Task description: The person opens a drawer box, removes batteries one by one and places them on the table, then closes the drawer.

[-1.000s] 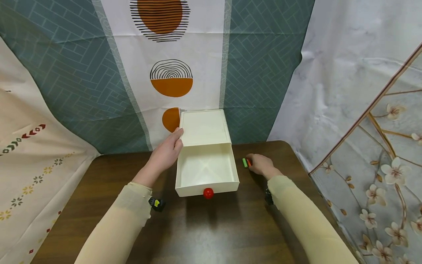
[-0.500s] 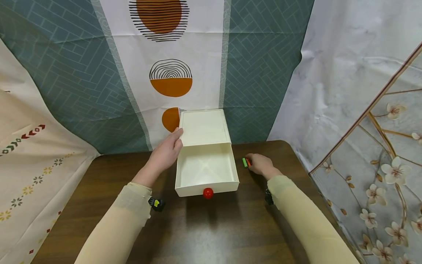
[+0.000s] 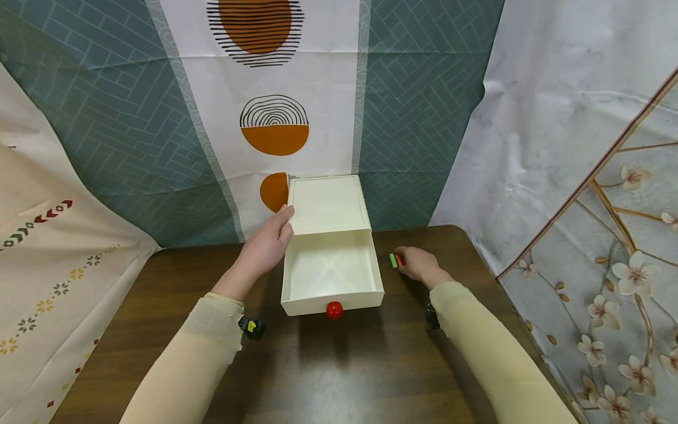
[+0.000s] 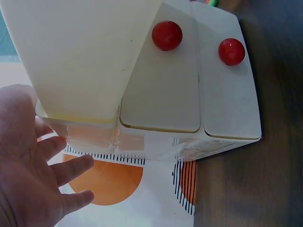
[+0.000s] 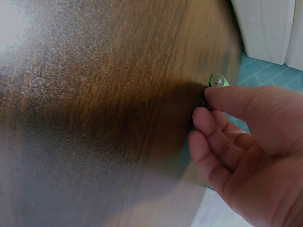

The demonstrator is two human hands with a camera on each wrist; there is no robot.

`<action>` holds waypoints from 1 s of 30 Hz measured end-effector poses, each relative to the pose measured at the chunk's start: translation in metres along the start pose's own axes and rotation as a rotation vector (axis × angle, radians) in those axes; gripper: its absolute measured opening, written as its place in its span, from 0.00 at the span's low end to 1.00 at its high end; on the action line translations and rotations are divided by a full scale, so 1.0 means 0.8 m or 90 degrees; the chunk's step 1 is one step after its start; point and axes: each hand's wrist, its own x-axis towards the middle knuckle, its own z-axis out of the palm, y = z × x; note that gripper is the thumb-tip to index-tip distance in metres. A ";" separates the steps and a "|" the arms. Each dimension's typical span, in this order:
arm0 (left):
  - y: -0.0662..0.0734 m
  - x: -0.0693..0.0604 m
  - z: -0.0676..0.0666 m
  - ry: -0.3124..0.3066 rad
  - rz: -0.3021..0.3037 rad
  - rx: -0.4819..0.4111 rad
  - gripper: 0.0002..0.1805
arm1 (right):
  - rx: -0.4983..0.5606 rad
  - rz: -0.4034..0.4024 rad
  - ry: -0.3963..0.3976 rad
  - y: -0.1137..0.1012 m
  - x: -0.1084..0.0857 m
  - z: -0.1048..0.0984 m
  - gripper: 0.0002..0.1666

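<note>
A white drawer cabinet (image 3: 329, 203) stands against the back of the table, its top drawer (image 3: 332, 268) pulled out, with nothing visible inside. A red ball knob (image 3: 334, 310) is on the drawer front. My left hand (image 3: 265, 241) touches the cabinet's upper left edge; in the left wrist view its fingers (image 4: 73, 170) are spread and fairly straight. Right of the drawer, my right hand (image 3: 421, 264) pinches an orange battery (image 3: 399, 259) lying on the table. A green battery (image 3: 394, 262) lies close beside it; its metal end shows past my thumb in the right wrist view.
The brown wooden table (image 3: 339, 377) reaches to a patterned wall cloth (image 3: 424, 118) behind the cabinet. Lower drawers with red knobs (image 4: 167, 35) are closed in the left wrist view. Cloth hangings (image 3: 582, 235) border both sides.
</note>
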 end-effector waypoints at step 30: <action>-0.003 0.001 0.000 -0.004 0.001 -0.002 0.34 | 0.022 0.002 0.006 -0.028 -0.038 -0.024 0.37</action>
